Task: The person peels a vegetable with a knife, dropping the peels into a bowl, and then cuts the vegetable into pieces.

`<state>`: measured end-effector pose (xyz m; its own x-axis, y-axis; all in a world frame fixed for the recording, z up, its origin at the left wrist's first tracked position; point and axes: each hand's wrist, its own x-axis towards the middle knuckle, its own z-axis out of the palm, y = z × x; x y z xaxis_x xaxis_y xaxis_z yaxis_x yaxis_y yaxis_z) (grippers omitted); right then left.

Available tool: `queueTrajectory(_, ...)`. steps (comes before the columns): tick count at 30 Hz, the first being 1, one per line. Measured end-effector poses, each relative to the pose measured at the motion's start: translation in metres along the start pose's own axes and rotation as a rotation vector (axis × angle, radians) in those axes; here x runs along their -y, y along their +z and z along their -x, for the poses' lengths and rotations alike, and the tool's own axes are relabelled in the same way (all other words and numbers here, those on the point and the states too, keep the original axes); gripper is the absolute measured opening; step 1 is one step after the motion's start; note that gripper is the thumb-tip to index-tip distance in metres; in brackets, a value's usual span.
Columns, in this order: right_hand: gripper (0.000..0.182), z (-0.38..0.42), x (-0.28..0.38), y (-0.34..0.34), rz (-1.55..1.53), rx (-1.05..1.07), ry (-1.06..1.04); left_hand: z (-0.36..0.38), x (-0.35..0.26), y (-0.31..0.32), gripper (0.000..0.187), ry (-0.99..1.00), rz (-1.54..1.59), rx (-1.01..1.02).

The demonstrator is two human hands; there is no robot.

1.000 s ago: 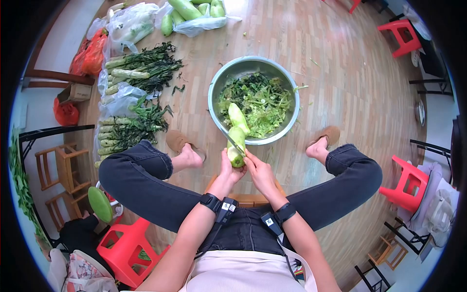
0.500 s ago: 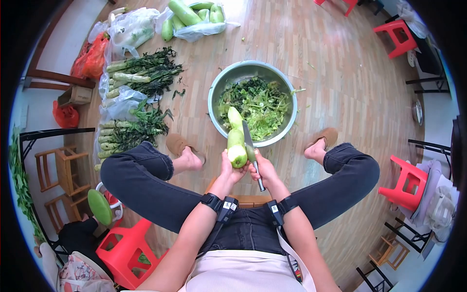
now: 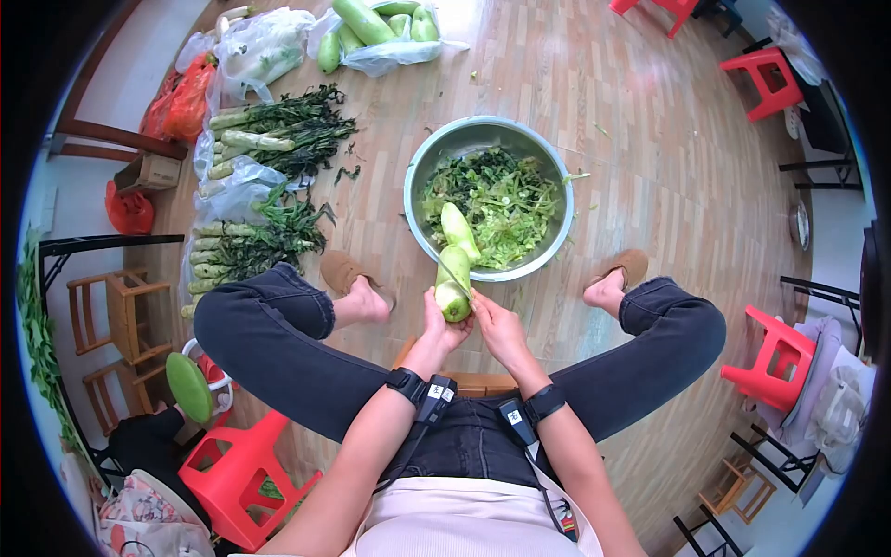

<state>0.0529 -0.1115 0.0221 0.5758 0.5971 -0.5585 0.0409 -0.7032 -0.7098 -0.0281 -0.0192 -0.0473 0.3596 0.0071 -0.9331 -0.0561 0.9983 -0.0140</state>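
Note:
A pale green gourd (image 3: 453, 268) points away from me, its near end resting in my left hand (image 3: 440, 324), whose fingers curl under it. Beyond it, a lighter peeled-looking length (image 3: 458, 230) overlaps the basin. My right hand (image 3: 495, 320) is closed beside the gourd's right side, gripping a knife (image 3: 454, 277). The blade shows as a thin slanting line across the gourd, and the handle is hidden by the hand. Just past the gourd stands a metal basin (image 3: 408, 190) with chopped leafy greens (image 3: 501, 200) inside.
Bundles of leafy stalks (image 3: 269, 130) lie on plastic to the left. Behind them, more gourds (image 3: 364, 22) sit in a clear bag. Red stools (image 3: 246, 473) and small wooden chairs (image 3: 135, 316) stand to the left; another red stool (image 3: 778, 357) is at right. My feet flank the basin.
The knife has come from beside the gourd to lie across it, with its blade turned edge-on. My right hand has moved up slightly. The view has shifted a little.

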Motion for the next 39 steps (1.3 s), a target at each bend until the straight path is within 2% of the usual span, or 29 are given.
queueTrajectory(1, 0.034, 0.000, 0.003, -0.001, 0.008, 0.034, 0.048, 0.001, 0.000, 0.000, 0.062, 0.000, 0.027, -0.007)
queueTrajectory(8, 0.035, -0.007, 0.005, -0.002, 0.070, 0.031, 0.013, 0.007, 0.002, 0.005, 0.063, 0.009, -0.006, -0.007)
queueTrajectory(14, 0.036, -0.010, 0.012, 0.000, 0.183, 0.029, 0.064, 0.008, 0.004, 0.007, 0.064, 0.026, -0.006, -0.016)
queueTrajectory(16, 0.038, -0.013, 0.000, 0.008, 0.205, -0.091, -0.080, 0.005, 0.005, 0.007, 0.066, 0.040, 0.012, -0.021)
queueTrajectory(17, 0.038, -0.018, -0.011, 0.015, 0.206, -0.092, -0.082, 0.004, 0.004, 0.005, 0.066, 0.041, 0.013, -0.020)
queueTrajectory(19, 0.043, -0.026, -0.017, 0.021, -0.435, 0.048, 0.070, 0.003, 0.001, 0.000, 0.068, 0.032, -0.025, 0.029)
queueTrajectory(20, 0.043, -0.028, -0.022, 0.020, -0.433, 0.051, 0.066, 0.002, 0.001, -0.001, 0.068, 0.036, -0.022, 0.030)
queueTrajectory(22, 0.043, -0.024, -0.005, 0.005, -0.883, 0.180, 0.518, 0.002, 0.001, 0.000, 0.069, 0.049, -0.016, 0.072)
queueTrajectory(26, 0.042, -0.030, -0.026, 0.011, -0.750, 0.200, 0.430, 0.007, -0.001, 0.002, 0.066, 0.013, -0.032, 0.082)
queueTrajectory(28, 0.040, -0.022, -0.023, 0.022, -0.214, -0.126, -0.109, 0.011, -0.001, 0.007, 0.061, 0.025, 0.000, -0.029)
queueTrajectory(29, 0.040, -0.021, -0.025, 0.020, -0.212, -0.123, -0.109, 0.012, 0.000, 0.006, 0.061, 0.025, 0.003, -0.030)
queueTrajectory(31, 0.038, -0.010, -0.004, 0.005, -0.093, 0.045, 0.013, 0.012, 0.001, 0.005, 0.057, 0.022, 0.008, -0.019)
queueTrajectory(34, 0.034, -0.011, -0.006, 0.005, -0.025, 0.008, -0.055, 0.011, 0.000, 0.004, 0.058, 0.013, 0.010, -0.014)
queueTrajectory(37, 0.033, -0.010, 0.005, -0.002, 0.070, 0.065, 0.016, 0.011, 0.000, 0.003, 0.057, -0.003, 0.020, -0.045)
queueTrajectory(39, 0.033, -0.018, -0.006, 0.003, 0.024, 0.073, -0.030, 0.011, 0.002, 0.002, 0.057, 0.008, 0.014, -0.050)
